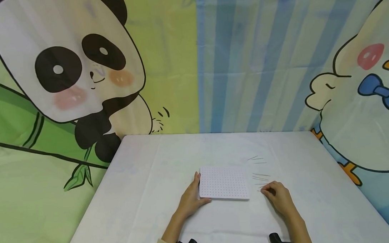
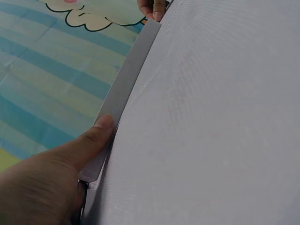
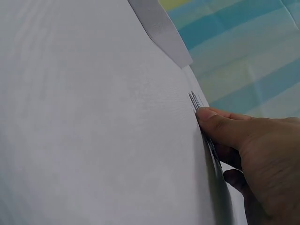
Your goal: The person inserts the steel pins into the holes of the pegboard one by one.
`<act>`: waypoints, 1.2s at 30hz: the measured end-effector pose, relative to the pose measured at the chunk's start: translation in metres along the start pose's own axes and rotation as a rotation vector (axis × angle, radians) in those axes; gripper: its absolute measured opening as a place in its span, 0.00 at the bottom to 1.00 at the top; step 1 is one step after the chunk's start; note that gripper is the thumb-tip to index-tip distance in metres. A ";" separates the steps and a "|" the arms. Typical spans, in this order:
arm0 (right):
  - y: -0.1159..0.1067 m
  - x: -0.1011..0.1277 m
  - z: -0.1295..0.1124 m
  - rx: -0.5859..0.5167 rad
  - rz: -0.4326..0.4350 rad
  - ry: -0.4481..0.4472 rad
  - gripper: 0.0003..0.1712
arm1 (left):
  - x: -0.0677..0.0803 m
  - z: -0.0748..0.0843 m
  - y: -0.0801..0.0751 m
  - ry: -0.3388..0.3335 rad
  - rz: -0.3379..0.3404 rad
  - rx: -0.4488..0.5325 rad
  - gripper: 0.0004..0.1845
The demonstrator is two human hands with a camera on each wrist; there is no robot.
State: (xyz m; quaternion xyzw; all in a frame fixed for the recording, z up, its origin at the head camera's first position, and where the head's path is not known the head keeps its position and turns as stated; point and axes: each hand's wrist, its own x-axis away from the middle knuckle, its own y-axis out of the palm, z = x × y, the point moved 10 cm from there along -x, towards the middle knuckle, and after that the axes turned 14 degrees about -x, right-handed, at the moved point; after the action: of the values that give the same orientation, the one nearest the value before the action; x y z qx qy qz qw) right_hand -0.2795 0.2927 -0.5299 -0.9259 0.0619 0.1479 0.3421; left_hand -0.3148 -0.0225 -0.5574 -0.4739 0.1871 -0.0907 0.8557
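Perforated white board [image 1: 223, 183] steadied at its 9 o'clock edge by left hand [image 1: 191, 200]; thin pins [image 1: 260, 176] at 3 o'clock pinched by right hand [image 1: 279, 197]; slippage and scatter judged likely.

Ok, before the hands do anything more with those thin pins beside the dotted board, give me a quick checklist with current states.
1. Left hand steadies the dotted board: ok, thumb on its edge.
2. Board flat on the table: ok.
3. Right hand at the pins: ok, fingertips on the nearest ones.
4. A pin actually lifted: cannot tell.
5. Pins clear of the board: ok, all lie to its right.
6. Holes free of pins: cannot tell, too small.
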 end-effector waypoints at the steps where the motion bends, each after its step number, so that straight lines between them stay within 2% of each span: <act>1: 0.001 -0.001 -0.002 0.000 -0.006 -0.004 0.03 | 0.000 0.000 0.000 -0.006 -0.003 0.002 0.59; 3: 0.002 -0.003 -0.010 0.004 0.004 -0.029 0.02 | 0.001 0.000 0.001 -0.015 -0.010 0.002 0.59; 6: 0.001 -0.011 -0.033 -0.025 0.090 -0.103 0.03 | 0.004 0.000 0.003 -0.028 -0.024 -0.006 0.59; 10: 0.012 -0.037 -0.079 -0.197 0.215 -0.238 0.04 | 0.004 0.000 0.003 -0.035 -0.006 -0.022 0.59; 13: 0.034 -0.060 -0.111 -0.383 0.219 -0.309 0.04 | 0.004 -0.001 0.003 -0.032 0.004 -0.025 0.59; 16: 0.061 -0.075 -0.137 -0.534 0.185 -0.310 0.04 | 0.003 -0.001 0.004 -0.025 -0.007 -0.014 0.59; 19: 0.092 -0.087 -0.136 -0.615 0.175 -0.256 0.04 | 0.002 0.001 0.005 -0.013 -0.016 -0.006 0.60; 24: 0.133 -0.098 -0.113 -0.626 0.179 -0.242 0.03 | 0.004 0.005 0.005 0.027 -0.001 -0.024 0.60; 31: 0.147 -0.101 -0.121 -0.553 0.178 -0.338 0.03 | 0.003 0.004 0.002 0.040 0.012 -0.033 0.59; 36: 0.151 -0.104 -0.127 -0.493 0.159 -0.363 0.04 | 0.002 0.001 -0.001 0.033 0.019 -0.040 0.59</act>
State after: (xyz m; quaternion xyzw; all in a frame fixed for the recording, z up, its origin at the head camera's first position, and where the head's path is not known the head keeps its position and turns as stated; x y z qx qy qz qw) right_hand -0.3816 0.0968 -0.4983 -0.9316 0.0343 0.3476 0.1002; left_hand -0.3130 -0.0227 -0.5567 -0.4876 0.2074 -0.0867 0.8436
